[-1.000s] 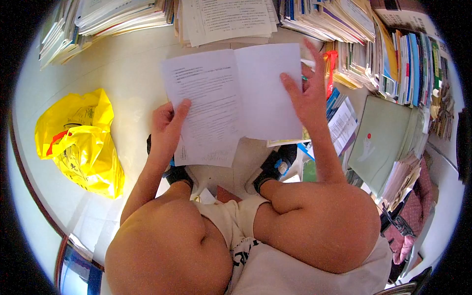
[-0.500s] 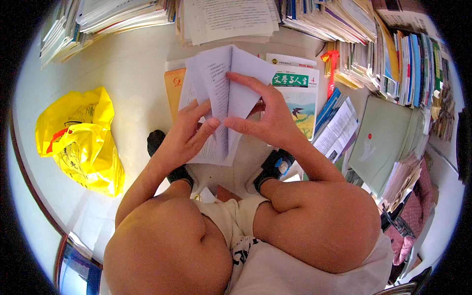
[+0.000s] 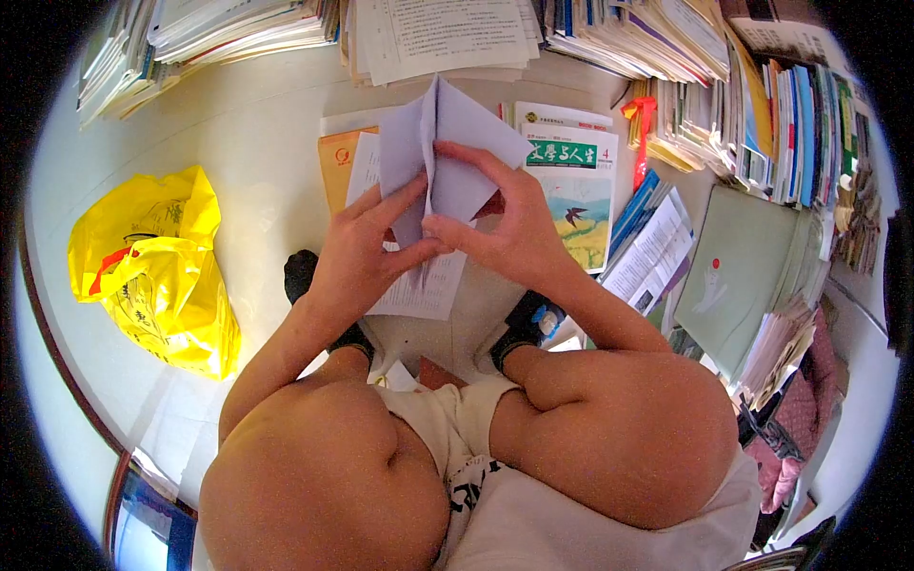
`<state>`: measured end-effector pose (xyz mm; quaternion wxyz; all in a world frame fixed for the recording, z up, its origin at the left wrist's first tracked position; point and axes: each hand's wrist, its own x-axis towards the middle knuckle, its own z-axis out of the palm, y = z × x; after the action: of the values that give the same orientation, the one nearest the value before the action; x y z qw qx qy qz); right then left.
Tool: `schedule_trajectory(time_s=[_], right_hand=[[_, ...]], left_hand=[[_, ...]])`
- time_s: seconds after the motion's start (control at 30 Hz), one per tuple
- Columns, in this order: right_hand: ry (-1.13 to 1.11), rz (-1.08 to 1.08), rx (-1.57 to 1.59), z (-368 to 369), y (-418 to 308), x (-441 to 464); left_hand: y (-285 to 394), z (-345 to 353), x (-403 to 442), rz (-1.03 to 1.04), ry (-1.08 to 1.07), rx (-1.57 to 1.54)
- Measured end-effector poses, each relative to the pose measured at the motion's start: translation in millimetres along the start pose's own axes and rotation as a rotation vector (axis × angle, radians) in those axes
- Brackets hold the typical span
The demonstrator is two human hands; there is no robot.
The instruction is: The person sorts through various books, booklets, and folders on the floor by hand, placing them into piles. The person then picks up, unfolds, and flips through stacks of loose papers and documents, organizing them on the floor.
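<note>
Folded white sheets of paper (image 3: 476, 128) stand partly spread between my two hands, with the crease upright in the middle. My left hand (image 3: 367, 238) grips the left side, fingers behind the paper and thumb toward the lower crease. On the other side, my right hand (image 3: 505, 219) pinches the sheets, its index finger lying along the fold. Below them a printed sheet (image 3: 419, 297) rests on the floor, with an orange envelope (image 3: 335, 171) to its left. A magazine (image 3: 581, 200) with a green title band and a painted bird is right of my right hand.
A yellow plastic bag (image 3: 167, 285) lies at the left. Paper stacks (image 3: 447, 43) and piles of books (image 3: 248, 33) line the far side. More books (image 3: 790, 133), a grey-green folder (image 3: 738, 271) and printed leaflets (image 3: 652, 252) sit at the right.
The printed inner page between my hands has turned out of sight, and blank sides now face me. My left hand has shifted slightly up and right, closer to my right hand.
</note>
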<state>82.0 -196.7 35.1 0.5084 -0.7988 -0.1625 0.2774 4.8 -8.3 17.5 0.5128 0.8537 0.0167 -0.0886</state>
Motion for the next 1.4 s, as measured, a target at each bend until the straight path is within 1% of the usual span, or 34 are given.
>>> schedule_trajectory(time_s=[0.1, 0.17, 0.33, 0.4, 0.43, 0.47, 0.5, 0.57, 0.6, 0.67, 0.7, 0.73, 0.77, 0.8, 0.83, 0.87, 0.9, 0.93, 0.97, 1.0, 1.03, 1.07, 1.1, 1.13, 1.17, 1.2, 1.23, 1.27, 1.3, 1.33, 1.4], right_hand=[[0.002, -0.028, 0.071, 1, 6, 0], [-0.01, -0.014, 0.068, -1, 4, 0], [0.005, -0.018, 0.06, 1, 3, 0], [0.013, 0.022, 0.003, 3, 5, -2], [0.013, 0.022, 0.002, 5, 5, -2], [0.038, -0.029, -0.009, 7, 5, -2], [0.063, -0.08, -0.021, 10, 6, -2], [0.071, -0.081, -0.057, 16, 12, -2], [0.08, -0.082, -0.093, 18, 16, -2], [0.105, -0.092, -0.096, 20, 28, -3], [0.129, -0.1, -0.098, 20, 31, -3], [0.128, -0.104, -0.097, 15, 33, -3], [0.125, -0.023, -0.077, 6, 36, -3], [0.123, 0.061, -0.058, -2, 39, -5], [0.194, 0.08, 0.024, -6, 45, -5], [0.193, 0.078, 0.023, -9, 49, -3], [0.32, 0.043, 0.169, -11, 50, 0], [0.444, 0.008, 0.316, -15, 51, 4], [0.394, 0.057, 0.101, -25, 71, 3], [0.392, 0.055, 0.1, -31, 70, 1], [0.355, 0.093, -0.023, -35, 67, 0], [0.316, 0.129, -0.147, -41, 65, -1], [0.311, 0.129, -0.149, -48, 65, -2], [0.348, 0.082, -0.198, -58, 67, -3], [0.386, 0.032, -0.247, -72, 68, -3], [0.366, 0.022, -0.343, -96, 66, -6], [0.421, 0.026, -0.303, -111, 53, -12], [0.389, 0.042, -0.328, -136, 49, -18], [0.406, 0.07, -0.377, -144, 24, -22], [0.451, -0.009, -0.276, -135, -4, -25], [0.367, -0.17, -0.4, -127, -26, -31]], left_hand=[[0, -1, 0, 0.001, -0.008, -0.006], [-1, 0, -1, -0.007, -0.003, -0.052], [0, 0, -1, -0.037, -0.03, -0.037], [-1, 1, -1, -0.049, -0.045, -0.02], [-1, 1, -1, 0.005, -0.026, 0.041], [-2, 2, 0, 0.059, -0.007, 0.102], [-3, 3, 0, 0.059, -0.006, 0.102], [-5, 6, 1, 0.15, 0.037, 0.162], [-4, 6, 1, 0.15, 0.039, 0.162], [-3, 7, -1, 0.036, -0.029, 0.066], [-6, 8, -2, 0.036, -0.028, 0.067], [-14, 8, -4, -0.1, -0.016, 0.048], [-22, 8, -5, -0.237, -0.006, 0.028], [-29, 7, -5, -0.237, -0.005, 0.029], [-36, 5, -4, -0.366, 0.087, -0.25], [-41, 4, -5, -0.49, 0.179, -0.532], [-42, 5, -7, -0.513, 0.23, -0.664], [-46, 7, -10, -0.513, 0.234, -0.665], [-52, 10, -15, -0.509, 0.22, -0.67], [-56, 14, -19, -0.505, 0.205, -0.674], [-60, 17, -22, -0.504, 0.208, -0.675], [-63, 21, -27, -0.566, 0.12, -0.673], [-67, 26, -33, -0.63, 0.032, -0.672], [-77, 31, -40, -0.632, 0.035, -0.676], [-92, 36, -46, -0.621, -0.039, -0.663], [-107, 39, -51, -0.607, -0.112, -0.65], [-122, 40, -55, -0.607, -0.107, -0.655], [-137, 38, -58, -0.526, 0.016, -0.41], [-144, 36, -61, -0.443, 0.13, -0.163], [-143, 34, -64, -0.445, 0.128, -0.162], [-140, 28, -65, -0.285, 0.299, 0.053]])
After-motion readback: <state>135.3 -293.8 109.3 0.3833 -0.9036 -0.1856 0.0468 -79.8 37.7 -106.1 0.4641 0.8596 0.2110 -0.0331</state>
